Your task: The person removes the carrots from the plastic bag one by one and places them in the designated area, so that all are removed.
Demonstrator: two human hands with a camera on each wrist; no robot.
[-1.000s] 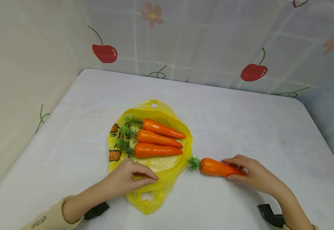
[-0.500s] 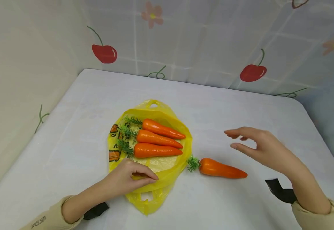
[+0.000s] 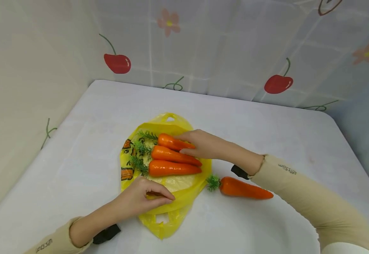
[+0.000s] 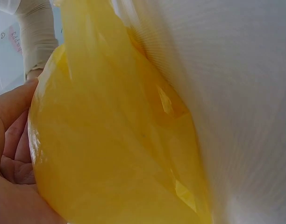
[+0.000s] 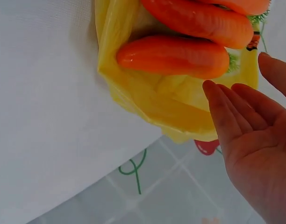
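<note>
Three orange carrots with green tops lie side by side in a yellow plastic bag [image 3: 171,203], spread open on the white table. Over the farthest carrot [image 3: 166,141] is my right hand [image 3: 205,144], covering part of it in the head view. The right wrist view shows that hand [image 5: 257,133] with fingers spread apart and a gap between them and the nearest carrot [image 5: 175,57]. My left hand [image 3: 141,194] pinches the near rim of the bag between thumb and fingers; the left wrist view has the bag's side [image 4: 110,135] filling most of it.
A fourth-place carrot, the loose one [image 3: 243,188], lies on the table right of the bag, below my right forearm in the head view. The white tabletop [image 3: 251,123] ends at a curtain [image 3: 216,46] printed with cherries and flowers.
My right hand has let go of the loose carrot on the table, lifted, and moved left over the bag. The left hand stays at the bag's rim.
</note>
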